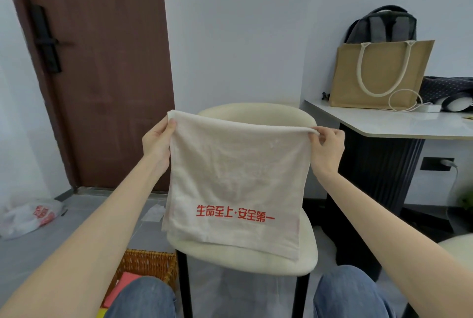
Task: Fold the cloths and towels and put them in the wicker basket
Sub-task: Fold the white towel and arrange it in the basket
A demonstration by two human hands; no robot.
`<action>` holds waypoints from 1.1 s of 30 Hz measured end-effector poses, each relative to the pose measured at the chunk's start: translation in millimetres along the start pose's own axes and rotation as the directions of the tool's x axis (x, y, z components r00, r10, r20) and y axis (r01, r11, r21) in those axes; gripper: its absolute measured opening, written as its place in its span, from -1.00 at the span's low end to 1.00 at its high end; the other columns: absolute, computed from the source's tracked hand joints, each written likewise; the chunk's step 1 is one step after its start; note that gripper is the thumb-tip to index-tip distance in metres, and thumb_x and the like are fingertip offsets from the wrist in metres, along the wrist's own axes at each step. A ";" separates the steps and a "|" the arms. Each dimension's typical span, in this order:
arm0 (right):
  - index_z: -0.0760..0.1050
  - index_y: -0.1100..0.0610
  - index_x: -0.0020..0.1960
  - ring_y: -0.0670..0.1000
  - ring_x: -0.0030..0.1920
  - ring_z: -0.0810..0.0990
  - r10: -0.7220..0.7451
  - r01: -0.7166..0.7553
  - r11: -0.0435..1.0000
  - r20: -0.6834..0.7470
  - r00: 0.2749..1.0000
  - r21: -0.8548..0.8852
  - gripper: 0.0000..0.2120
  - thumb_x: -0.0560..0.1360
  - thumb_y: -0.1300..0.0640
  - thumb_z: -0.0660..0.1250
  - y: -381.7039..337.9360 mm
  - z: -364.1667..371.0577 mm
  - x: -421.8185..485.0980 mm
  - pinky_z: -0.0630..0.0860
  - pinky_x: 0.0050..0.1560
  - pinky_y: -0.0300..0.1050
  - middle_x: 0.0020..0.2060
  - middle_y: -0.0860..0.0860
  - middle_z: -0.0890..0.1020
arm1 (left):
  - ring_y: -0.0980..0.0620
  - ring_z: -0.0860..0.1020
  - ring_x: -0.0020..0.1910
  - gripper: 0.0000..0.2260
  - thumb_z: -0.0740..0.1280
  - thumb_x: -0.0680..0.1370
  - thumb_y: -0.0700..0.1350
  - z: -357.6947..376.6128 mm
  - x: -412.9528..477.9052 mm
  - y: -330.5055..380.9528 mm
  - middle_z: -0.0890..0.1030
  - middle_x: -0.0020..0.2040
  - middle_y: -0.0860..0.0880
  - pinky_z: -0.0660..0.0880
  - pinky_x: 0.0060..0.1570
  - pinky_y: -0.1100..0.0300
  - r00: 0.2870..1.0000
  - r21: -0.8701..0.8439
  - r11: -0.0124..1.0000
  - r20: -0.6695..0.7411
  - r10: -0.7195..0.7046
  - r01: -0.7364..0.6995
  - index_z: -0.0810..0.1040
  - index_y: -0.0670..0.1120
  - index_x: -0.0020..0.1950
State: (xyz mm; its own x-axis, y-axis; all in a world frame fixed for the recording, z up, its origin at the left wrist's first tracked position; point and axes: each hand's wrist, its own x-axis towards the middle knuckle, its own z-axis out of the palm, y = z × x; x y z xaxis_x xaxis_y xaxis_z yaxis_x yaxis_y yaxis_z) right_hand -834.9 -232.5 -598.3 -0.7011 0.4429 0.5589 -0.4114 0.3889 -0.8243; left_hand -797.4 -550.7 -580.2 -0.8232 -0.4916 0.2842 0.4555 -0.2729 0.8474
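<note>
Left hand [156, 144] and right hand [328, 150] pinching towel [235, 177] top corners, hem over chair [256, 262]; wicker basket [151, 258] beside

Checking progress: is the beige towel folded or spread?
Folded once, seemingly: the towel hangs doubled from left hand and right hand; a back layer shows below.

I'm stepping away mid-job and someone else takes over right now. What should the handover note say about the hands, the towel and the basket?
Left hand pinches the top left corner of the beige towel; right hand pinches the top right.
The towel hangs spread between them, its lower edge on the cream chair.
Wicker basket stands on the floor by the left knee, with a pink cloth inside.
Done: pink cloth stowed.
Left: finish folding this towel and put it in the basket.
</note>
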 end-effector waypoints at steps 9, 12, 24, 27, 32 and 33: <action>0.45 0.04 0.07 -0.27 -0.36 0.42 -0.019 0.059 0.967 -0.159 0.987 0.249 -0.87 0.61 0.12 0.13 -32.8 -14.2 -5.1 0.36 -0.27 -0.45 -0.32 -0.17 0.46 | 0.16 0.58 0.09 -0.69 0.42 0.50 -0.11 17.6 -3.6 18.9 0.63 0.13 0.05 0.51 0.14 0.26 0.985 0.084 0.987 -0.094 0.148 -0.140 0.58 -0.12 0.24; 0.49 -0.01 0.09 -0.26 -0.27 0.45 0.005 0.042 0.978 -0.222 0.975 0.205 -0.84 0.59 0.07 0.17 -35.3 -15.8 -2.4 0.38 -0.25 -0.41 -0.32 -0.21 0.46 | 0.05 0.56 0.15 -0.66 0.43 0.49 -0.18 17.9 6.0 15.3 0.59 0.20 -0.05 0.48 0.22 0.17 0.993 0.134 0.991 -0.120 0.010 0.006 0.56 -0.14 0.26; 0.45 0.05 0.22 0.02 0.00 0.52 0.283 -0.275 0.946 0.022 0.959 -0.172 -0.74 0.59 0.03 0.14 69.2 25.6 -11.0 0.43 -0.04 -0.09 0.06 -0.01 0.58 | -0.09 0.57 0.05 -0.68 0.41 0.50 -0.20 -29.8 22.4 -112.3 0.59 0.18 -0.16 0.52 -0.08 0.17 0.953 0.385 0.882 -0.235 -0.190 0.271 0.55 -0.19 0.25; 0.47 0.08 0.24 0.08 0.06 0.56 0.315 -0.298 0.922 0.028 0.949 -0.248 -0.71 0.60 0.01 0.14 95.3 36.4 -8.9 0.44 -0.04 -0.09 0.10 0.01 0.59 | -0.03 0.54 0.15 -0.69 0.41 0.50 -0.18 -33.0 29.5 -137.6 0.59 0.20 -0.11 0.41 0.09 0.24 0.958 0.451 0.858 -0.247 -0.144 0.245 0.57 -0.20 0.23; 0.45 0.07 0.11 0.04 -0.31 0.67 0.347 -0.329 0.912 0.035 0.937 -0.246 -0.81 0.61 0.05 0.12 126.2 61.3 4.2 0.54 -0.19 -0.09 -0.06 -0.07 0.55 | -0.07 0.60 0.06 -0.72 0.42 0.49 -0.16 -28.5 53.5 -164.7 0.64 0.09 -0.14 0.48 0.03 0.18 0.952 0.491 0.832 -0.276 -0.134 0.260 0.61 -0.19 0.19; 0.44 0.06 0.07 0.04 -0.36 0.66 0.361 -0.343 0.910 0.038 0.932 -0.234 -0.84 0.60 0.06 0.12 132.8 67.7 7.0 0.59 -0.16 -0.02 -0.07 -0.07 0.54 | -0.05 0.64 -0.10 -0.72 0.42 0.49 -0.15 -28.0 60.2 -170.7 0.66 -0.01 -0.15 0.53 -0.08 0.17 0.948 0.487 0.828 -0.280 -0.152 0.277 0.61 -0.19 0.18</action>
State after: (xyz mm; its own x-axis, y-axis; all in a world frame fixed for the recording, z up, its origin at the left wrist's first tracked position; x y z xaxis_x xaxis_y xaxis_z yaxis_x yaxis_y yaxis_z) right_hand -933.8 -232.4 -710.0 -0.8238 0.5225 0.2199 0.0024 0.3911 -0.9203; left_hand -915.2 -556.8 -720.3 -0.7549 -0.6556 0.0147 -0.0161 0.0410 0.9990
